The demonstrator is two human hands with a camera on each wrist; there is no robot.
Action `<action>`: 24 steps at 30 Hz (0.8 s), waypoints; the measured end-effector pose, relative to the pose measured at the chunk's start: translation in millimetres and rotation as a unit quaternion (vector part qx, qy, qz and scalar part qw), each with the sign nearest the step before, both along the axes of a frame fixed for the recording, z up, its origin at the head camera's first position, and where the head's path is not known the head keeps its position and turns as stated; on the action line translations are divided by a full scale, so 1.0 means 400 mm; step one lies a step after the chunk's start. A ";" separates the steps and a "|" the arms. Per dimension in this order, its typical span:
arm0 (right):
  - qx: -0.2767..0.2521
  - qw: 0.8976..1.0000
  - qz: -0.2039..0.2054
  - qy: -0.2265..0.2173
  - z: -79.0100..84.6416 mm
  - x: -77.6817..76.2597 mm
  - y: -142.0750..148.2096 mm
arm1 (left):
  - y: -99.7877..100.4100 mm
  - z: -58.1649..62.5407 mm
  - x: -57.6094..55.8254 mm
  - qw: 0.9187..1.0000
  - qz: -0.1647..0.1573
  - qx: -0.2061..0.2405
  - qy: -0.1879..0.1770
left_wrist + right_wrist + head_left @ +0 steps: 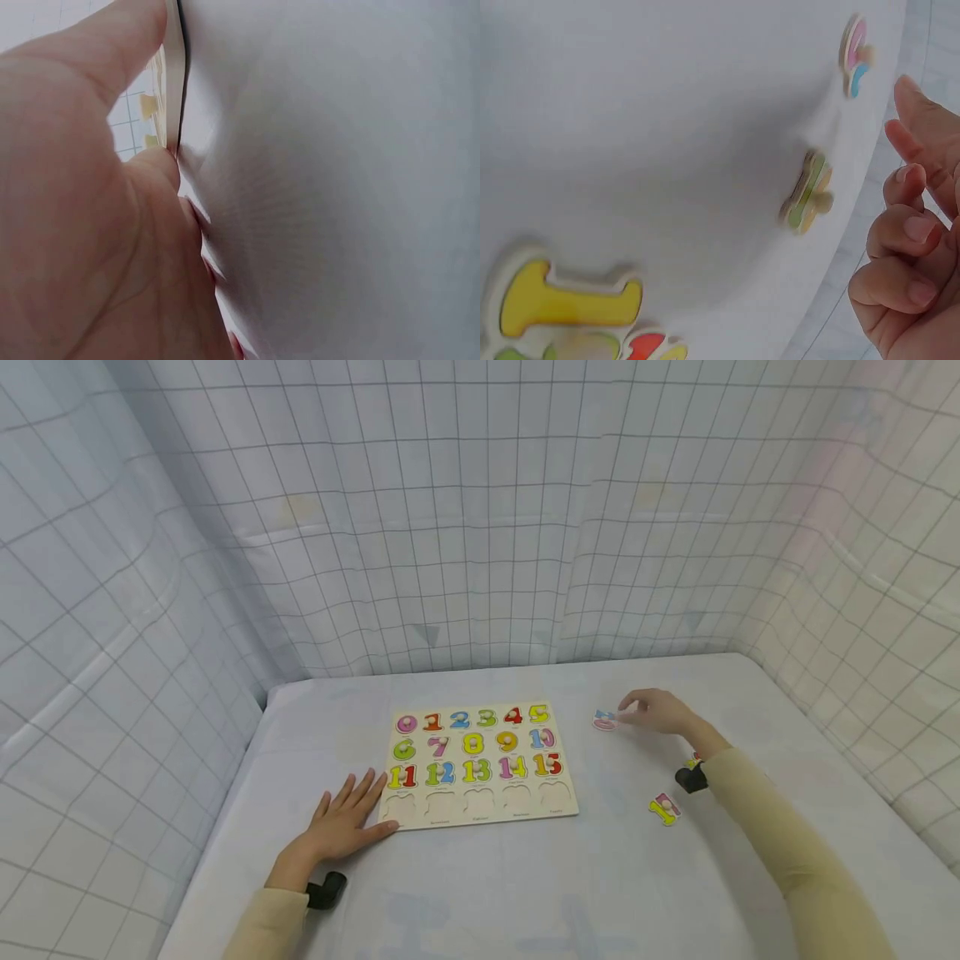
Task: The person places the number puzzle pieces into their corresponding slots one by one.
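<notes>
A wooden number puzzle board (480, 810) lies on the table with pegged numbers 0 to 15 seated in its upper rows and bare recesses along the front row. My left hand (347, 822) rests flat with fingers spread at the board's left edge. In the left wrist view its thumb (112, 45) lies against the board's side (174, 82). My right hand (658, 712) hovers just right of a pink-and-blue number piece (604, 721), holding nothing. The right wrist view shows its thumb and index finger extended, the other fingers (900, 285) loosely curled.
A yellow-and-pink number piece (665, 810) lies right of the board. Another piece (694, 760) is partly hidden by my right wrist. In the right wrist view, a green-and-orange piece (808, 193) and a large yellow one (562, 300) lie on the white cloth. Grid-patterned curtains (487, 527) surround the table.
</notes>
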State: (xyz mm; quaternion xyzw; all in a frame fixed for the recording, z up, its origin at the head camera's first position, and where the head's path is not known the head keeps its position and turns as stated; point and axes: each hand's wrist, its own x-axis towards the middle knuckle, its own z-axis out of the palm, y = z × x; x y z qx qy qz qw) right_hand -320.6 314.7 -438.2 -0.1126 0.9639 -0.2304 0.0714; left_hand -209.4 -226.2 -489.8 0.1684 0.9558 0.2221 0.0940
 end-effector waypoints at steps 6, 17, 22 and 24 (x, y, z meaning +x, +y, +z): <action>0.041 0.999 -0.025 -0.005 -0.005 0.003 0.075 | -0.003 -0.017 -0.007 1.000 0.006 -0.020 0.000; 0.024 0.999 -0.046 0.009 -0.031 0.003 0.108 | -0.007 -0.031 -0.014 1.000 0.004 -0.011 0.005; 0.016 0.998 -0.053 0.023 -0.039 -0.006 0.113 | -0.007 -0.029 -0.013 1.000 0.004 -0.011 0.004; 0.016 0.998 -0.052 0.028 -0.044 -0.008 0.115 | -0.006 -0.029 -0.012 1.000 0.004 -0.010 0.006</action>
